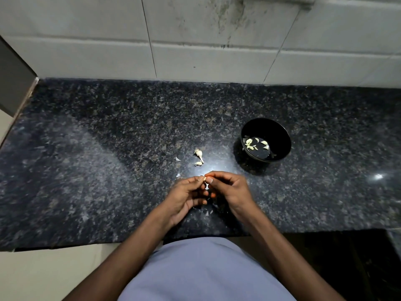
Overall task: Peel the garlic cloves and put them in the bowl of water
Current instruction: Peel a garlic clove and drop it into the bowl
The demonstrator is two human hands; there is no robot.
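Both of your hands meet over the counter and pinch one small garlic clove (204, 178) between them. Your left hand (186, 197) has its thumb and forefinger closed on the clove from the left side, and the other fingers are curled loosely under it. Your right hand (229, 189) grips the same clove from the right, with the thumb and forefinger tips pressed against it. The clove is mostly hidden by your fingertips, so you cannot tell how much skin is on it.

On your right, a little farther from you, stands a black bowl (280, 135) on the dark speckled counter (108, 159). It holds a shallow pool of water, and several pale peeled cloves (251, 144) lie in it, most of them gathered at the left side of the bowl, with two or three more toward the middle.

Just beyond your hands, two unpeeled garlic pieces (199, 157) lie on the counter, close to each other and well apart from the bowl. Small white flakes of skin (178, 159) are scattered near them, and some more lie on the counter under your hands. Behind the counter rises a wall of pale tiles (217, 57).
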